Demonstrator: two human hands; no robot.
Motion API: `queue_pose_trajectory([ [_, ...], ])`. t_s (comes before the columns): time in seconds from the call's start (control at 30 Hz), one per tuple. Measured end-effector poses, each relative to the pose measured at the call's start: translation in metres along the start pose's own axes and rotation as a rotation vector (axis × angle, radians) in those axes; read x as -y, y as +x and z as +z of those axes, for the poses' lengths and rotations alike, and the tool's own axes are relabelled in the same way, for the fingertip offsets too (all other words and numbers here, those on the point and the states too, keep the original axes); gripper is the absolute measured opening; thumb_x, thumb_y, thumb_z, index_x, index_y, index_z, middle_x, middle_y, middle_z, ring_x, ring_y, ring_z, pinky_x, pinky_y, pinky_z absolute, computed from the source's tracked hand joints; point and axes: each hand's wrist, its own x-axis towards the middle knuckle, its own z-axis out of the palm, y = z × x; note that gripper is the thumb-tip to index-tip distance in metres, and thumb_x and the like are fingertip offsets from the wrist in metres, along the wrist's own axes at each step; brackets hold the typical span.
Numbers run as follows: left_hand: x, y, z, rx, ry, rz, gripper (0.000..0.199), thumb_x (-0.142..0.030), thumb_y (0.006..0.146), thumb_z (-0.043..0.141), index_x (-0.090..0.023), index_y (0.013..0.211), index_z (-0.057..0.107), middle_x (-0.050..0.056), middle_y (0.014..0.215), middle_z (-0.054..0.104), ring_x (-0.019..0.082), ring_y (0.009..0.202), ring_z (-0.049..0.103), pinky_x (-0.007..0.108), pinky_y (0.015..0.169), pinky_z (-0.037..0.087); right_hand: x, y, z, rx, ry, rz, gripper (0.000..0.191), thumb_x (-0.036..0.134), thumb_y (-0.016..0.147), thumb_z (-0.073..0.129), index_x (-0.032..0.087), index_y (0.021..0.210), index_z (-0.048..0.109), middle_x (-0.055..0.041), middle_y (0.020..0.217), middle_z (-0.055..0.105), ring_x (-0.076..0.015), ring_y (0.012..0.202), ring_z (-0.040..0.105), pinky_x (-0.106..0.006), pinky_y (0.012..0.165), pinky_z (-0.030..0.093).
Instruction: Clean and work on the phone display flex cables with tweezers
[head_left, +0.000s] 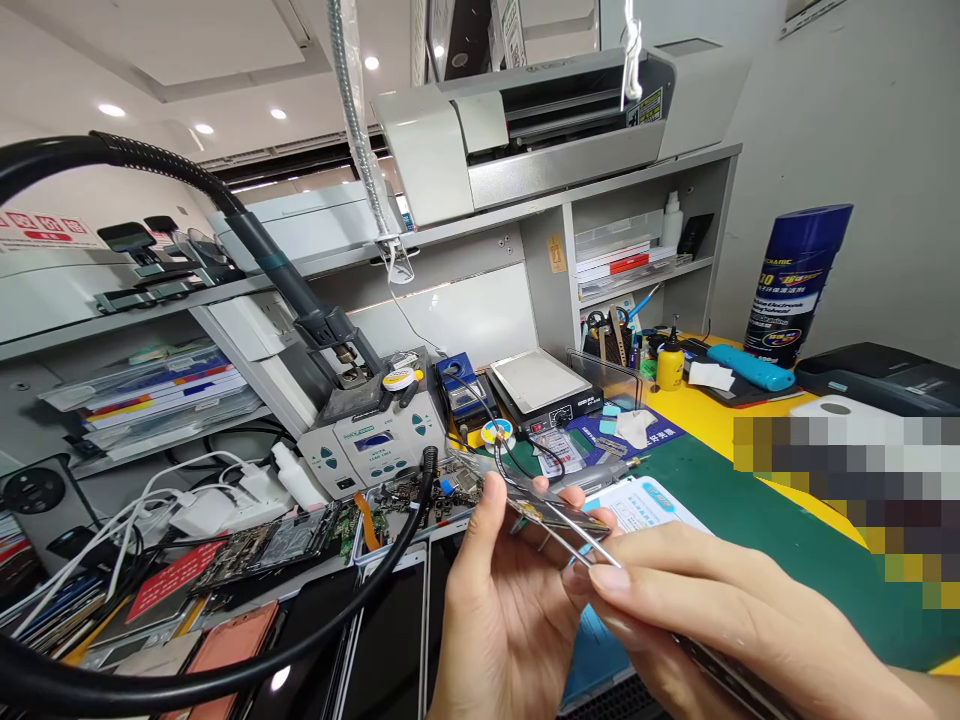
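My left hand (502, 610) grips a thin, flat electronic part (566, 512), seen nearly edge-on. It looks like an opened phone or its frame, with the thumb and fingertips at its edges. My right hand (697, 600) is closed round a pair of tweezers (577, 535). Their silver prongs reach left across the part, near its left end by my left thumb. The dark rear end of the tweezers shows below the right hand. Whether the tips pinch anything is too small to tell.
A grey hot-air station (375, 450) stands behind, its black hose (360, 615) curving across the left. Opened phones (270, 545) and loose circuit boards lie left. Behind are a heating plate (540, 378) and yellow bottle (670, 365); a spray can (795, 285) stands right on the green mat (765, 530).
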Motion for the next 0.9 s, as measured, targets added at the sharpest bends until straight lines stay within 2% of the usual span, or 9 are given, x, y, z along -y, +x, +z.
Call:
queue_pose_trajectory([
  [0.13,-0.001,-0.001,0.001,-0.011,0.015,-0.011,0.037,-0.045,0.084,0.065,-0.011,0.098,0.066,0.015,0.089,0.074,0.031,0.084,0.072,0.039,0.076,0.055,0.001,0.003,-0.005,-0.021,-0.038,0.001,0.018,0.023,0.096,0.054,0.019,0.106,0.07,-0.0077,0.089,0.076,-0.0129,0.076,0.074,-0.016,0.065,0.059],
  [0.2,-0.002,-0.001,0.001,-0.011,0.02,-0.006,0.036,-0.045,0.085,0.064,-0.011,0.097,0.067,0.015,0.089,0.074,0.031,0.083,0.072,0.038,0.074,0.055,0.001,0.01,-0.015,0.071,-0.068,-0.056,0.019,0.019,0.093,0.06,0.018,0.109,0.068,-0.0081,0.091,0.077,-0.0144,0.078,0.075,-0.016,0.066,0.061],
  [0.27,-0.002,-0.001,0.001,-0.01,0.025,0.0,0.035,-0.044,0.086,0.063,-0.011,0.096,0.067,0.015,0.088,0.075,0.03,0.082,0.072,0.037,0.074,0.056,0.001,0.018,-0.028,0.341,-0.108,-0.135,0.034,0.013,0.084,0.07,0.017,0.118,0.066,-0.009,0.1,0.078,-0.0176,0.087,0.076,-0.016,0.073,0.062],
  [0.3,-0.002,-0.002,0.001,-0.01,0.027,0.004,0.034,-0.044,0.087,0.062,-0.011,0.095,0.067,0.014,0.088,0.075,0.03,0.082,0.072,0.037,0.073,0.056,0.001,0.021,-0.033,0.373,-0.124,-0.153,0.038,0.011,0.081,0.072,0.016,0.119,0.066,-0.0091,0.102,0.078,-0.0181,0.088,0.076,-0.016,0.075,0.063],
  [0.4,-0.001,-0.002,0.001,-0.005,0.034,0.008,0.034,-0.044,0.087,0.062,-0.011,0.095,0.067,0.014,0.088,0.075,0.03,0.082,0.072,0.037,0.073,0.056,0.002,0.027,-0.041,0.373,-0.154,-0.169,0.037,0.009,0.081,0.072,0.015,0.117,0.067,-0.0093,0.102,0.078,-0.0188,0.089,0.077,-0.016,0.076,0.062],
  [0.57,-0.002,-0.003,0.001,-0.001,0.034,0.006,0.034,-0.044,0.086,0.063,-0.012,0.094,0.068,0.013,0.089,0.075,0.029,0.083,0.072,0.037,0.073,0.056,0.006,0.032,-0.04,0.371,-0.152,-0.164,0.033,0.015,0.082,0.073,0.016,0.114,0.071,-0.0083,0.102,0.079,-0.0181,0.086,0.078,-0.013,0.077,0.06],
  [0.63,-0.002,-0.003,0.001,0.008,0.031,0.012,0.034,-0.044,0.085,0.064,-0.012,0.094,0.067,0.014,0.09,0.075,0.03,0.083,0.072,0.037,0.074,0.057,0.008,0.03,-0.036,0.314,-0.131,-0.136,0.028,0.02,0.085,0.072,0.019,0.112,0.072,-0.0059,0.101,0.08,-0.0157,0.085,0.077,-0.01,0.079,0.058],
  [0.77,-0.002,-0.003,0.001,0.016,0.038,0.017,0.034,-0.044,0.086,0.063,-0.011,0.095,0.067,0.014,0.09,0.075,0.03,0.083,0.073,0.037,0.074,0.057,0.008,0.018,-0.019,-0.013,-0.078,-0.003,0.02,0.034,0.094,0.059,0.027,0.102,0.076,-0.0011,0.089,0.08,-0.0111,0.078,0.077,-0.008,0.075,0.058],
  [0.9,-0.002,-0.004,0.002,0.017,0.039,0.031,0.036,-0.044,0.086,0.063,-0.01,0.098,0.066,0.014,0.09,0.075,0.03,0.084,0.073,0.038,0.076,0.057,0.005,0.008,-0.003,-0.091,-0.041,-0.015,0.02,0.035,0.093,0.06,0.027,0.103,0.076,-0.0021,0.088,0.08,-0.0127,0.075,0.076,-0.01,0.069,0.06],
])
